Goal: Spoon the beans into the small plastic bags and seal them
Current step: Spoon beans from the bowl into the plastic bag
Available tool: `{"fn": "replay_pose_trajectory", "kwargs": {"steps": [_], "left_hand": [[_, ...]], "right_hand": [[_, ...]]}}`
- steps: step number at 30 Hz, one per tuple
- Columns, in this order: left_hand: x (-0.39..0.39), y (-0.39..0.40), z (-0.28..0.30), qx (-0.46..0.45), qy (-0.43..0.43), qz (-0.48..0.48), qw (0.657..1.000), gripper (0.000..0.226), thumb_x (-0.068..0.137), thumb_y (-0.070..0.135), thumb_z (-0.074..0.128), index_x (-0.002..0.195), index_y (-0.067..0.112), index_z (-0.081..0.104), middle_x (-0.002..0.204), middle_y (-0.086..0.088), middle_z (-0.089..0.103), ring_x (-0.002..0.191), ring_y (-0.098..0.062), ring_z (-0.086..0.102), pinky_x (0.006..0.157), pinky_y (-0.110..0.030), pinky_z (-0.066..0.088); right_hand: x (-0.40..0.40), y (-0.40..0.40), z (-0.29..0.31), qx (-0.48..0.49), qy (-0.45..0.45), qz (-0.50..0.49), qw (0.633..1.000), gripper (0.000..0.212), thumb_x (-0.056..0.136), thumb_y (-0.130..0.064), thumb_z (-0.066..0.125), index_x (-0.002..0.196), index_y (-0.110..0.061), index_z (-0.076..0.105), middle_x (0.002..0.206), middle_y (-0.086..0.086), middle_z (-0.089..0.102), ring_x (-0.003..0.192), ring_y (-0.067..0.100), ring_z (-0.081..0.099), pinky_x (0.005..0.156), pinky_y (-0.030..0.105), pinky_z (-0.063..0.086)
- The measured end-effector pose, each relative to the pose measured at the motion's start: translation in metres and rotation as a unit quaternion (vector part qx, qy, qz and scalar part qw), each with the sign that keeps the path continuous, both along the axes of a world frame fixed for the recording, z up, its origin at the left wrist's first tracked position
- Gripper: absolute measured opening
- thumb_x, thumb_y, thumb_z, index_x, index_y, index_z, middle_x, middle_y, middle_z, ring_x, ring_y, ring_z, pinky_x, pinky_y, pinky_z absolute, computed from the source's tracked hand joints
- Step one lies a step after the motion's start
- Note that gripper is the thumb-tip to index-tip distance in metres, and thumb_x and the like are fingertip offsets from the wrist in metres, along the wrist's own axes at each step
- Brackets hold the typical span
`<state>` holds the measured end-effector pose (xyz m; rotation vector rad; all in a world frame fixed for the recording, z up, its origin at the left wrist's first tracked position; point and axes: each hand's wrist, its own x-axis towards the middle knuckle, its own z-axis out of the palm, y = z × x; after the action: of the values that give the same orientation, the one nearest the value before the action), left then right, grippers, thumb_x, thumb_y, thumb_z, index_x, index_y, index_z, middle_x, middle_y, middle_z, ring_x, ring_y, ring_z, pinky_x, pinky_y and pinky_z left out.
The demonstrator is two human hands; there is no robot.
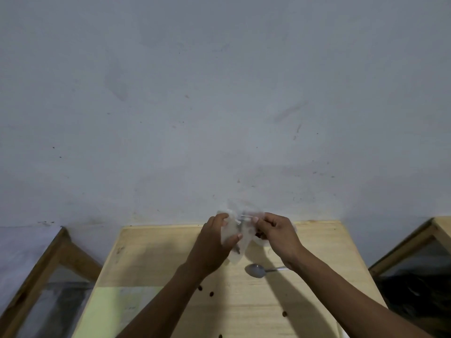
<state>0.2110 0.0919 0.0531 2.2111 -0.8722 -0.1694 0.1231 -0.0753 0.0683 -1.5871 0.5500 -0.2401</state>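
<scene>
- Because a few beans (211,293) have landed loose on the near part of the counter (151,262), I judge they slipped off during filling; they lie apart from each other, between my forearms.
- Just past them the spoon (255,270) rests bowl-up on the wood, its handle running under my right wrist, put down so both hands are free for the bag.
- My left hand (214,242) holds the small plastic bag (235,240) up off the counter, thumb across its front and the other fingers curled behind, which lets the bag hang and, I judge, keeps whatever is inside at the bottom.
- Dark specks show near the bag's lower end; they may be beans, though the plastic is too blurred to be sure.
- My right hand (275,236) pinches the bag's top edge between thumb and fingers (255,219), close to my left fingertips, as I would to press a seal shut or to pull the mouth open; I cannot tell which.
- Beyond the counter's far edge stands a plain grey wall (219,93).
</scene>
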Motion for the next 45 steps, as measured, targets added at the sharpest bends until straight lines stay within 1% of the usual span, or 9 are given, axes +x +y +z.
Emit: {"fn": "replay_pose_trajectory", "kwargs": {"steps": [9,12,14,18,21,25,29,35,45], "left_hand": [[0.003,-0.006,0.004,-0.054,0.157,0.056,0.985,0.029,0.085,0.038,0.071,0.109,0.026,0.061,0.092,0.008,0.065,0.086,-0.007,0.062,0.080,-0.026,0.054],[0.005,-0.005,0.005,-0.037,0.158,0.059,0.985,0.011,0.088,0.032,0.067,0.087,0.024,0.059,0.065,0.013,0.051,0.060,-0.003,0.048,0.062,-0.025,0.043],[0.007,-0.004,0.004,-0.037,0.163,0.059,0.984,0.024,0.086,0.035,0.063,0.077,0.013,0.058,0.058,0.010,0.046,0.057,-0.008,0.047,0.061,-0.038,0.046],[0.010,-0.004,0.008,-0.050,0.183,0.048,0.981,0.022,0.084,0.032,0.068,0.082,0.011,0.060,0.059,0.011,0.046,0.057,-0.008,0.044,0.060,-0.027,0.040],[0.013,-0.004,0.021,-0.123,0.232,0.037,0.964,0.016,0.086,0.029,0.073,0.098,0.021,0.065,0.083,0.008,0.067,0.074,-0.009,0.065,0.066,-0.023,0.051],[0.018,-0.005,0.039,-0.140,0.188,0.030,0.972,0.006,0.092,0.021,0.066,0.086,0.021,0.067,0.085,0.004,0.070,0.083,-0.015,0.066,0.075,-0.026,0.051],[0.019,-0.008,0.049,-0.103,0.138,0.040,0.984,0.012,0.094,0.019,0.062,0.083,0.023,0.064,0.080,0.006,0.067,0.076,-0.007,0.061,0.069,-0.015,0.046],[0.012,-0.015,0.055,-0.076,0.038,-0.011,0.996,0.021,0.098,0.017,0.055,0.080,0.028,0.057,0.074,0.008,0.061,0.067,0.001,0.053,0.061,-0.010,0.039],[0.015,-0.010,0.062,-0.063,-0.007,-0.001,0.998,0.020,0.100,0.018,0.050,0.083,0.029,0.053,0.075,0.011,0.059,0.071,-0.004,0.056,0.062,-0.016,0.041]], "right_hand": [[-0.002,-0.013,0.017,0.050,-0.033,-0.014,0.998,0.021,0.097,-0.016,0.058,0.092,0.000,0.070,0.076,0.008,0.066,0.065,0.015,0.060,0.055,0.022,0.049],[-0.003,-0.018,0.021,0.059,-0.038,-0.032,0.997,0.021,0.098,-0.017,0.057,0.092,-0.002,0.070,0.081,0.009,0.068,0.066,0.014,0.062,0.053,0.023,0.051],[-0.003,-0.019,0.021,0.055,-0.041,-0.038,0.997,0.021,0.098,-0.019,0.057,0.090,-0.005,0.070,0.085,0.015,0.070,0.072,0.018,0.062,0.056,0.028,0.051],[-0.004,-0.021,0.020,0.029,-0.036,-0.033,0.998,0.021,0.099,-0.020,0.056,0.091,-0.005,0.069,0.092,0.020,0.070,0.075,0.018,0.061,0.056,0.027,0.051],[-0.006,-0.025,0.021,-0.004,-0.020,0.012,1.000,0.022,0.098,-0.021,0.057,0.086,-0.007,0.068,0.089,0.016,0.071,0.075,0.017,0.061,0.059,0.028,0.050],[-0.005,-0.029,0.026,-0.009,0.002,0.094,0.996,0.022,0.097,-0.023,0.059,0.090,-0.004,0.068,0.085,0.013,0.071,0.078,0.020,0.062,0.067,0.032,0.049],[0.003,-0.040,0.047,-0.084,-0.015,0.127,0.988,0.012,0.089,-0.027,0.070,0.100,-0.024,0.072,0.092,0.005,0.069,0.085,0.016,0.064,0.080,0.032,0.053],[0.021,-0.024,0.068,-0.317,0.000,0.196,0.928,0.006,0.086,-0.025,0.069,0.088,-0.019,0.071,0.085,-0.011,0.066,0.076,0.005,0.058,0.073,0.026,0.049],[0.035,-0.007,0.078,-0.388,0.012,0.222,0.895,0.011,0.087,-0.027,0.057,0.084,-0.017,0.061,0.079,-0.011,0.057,0.076,0.013,0.056,0.070,0.036,0.050]]}}
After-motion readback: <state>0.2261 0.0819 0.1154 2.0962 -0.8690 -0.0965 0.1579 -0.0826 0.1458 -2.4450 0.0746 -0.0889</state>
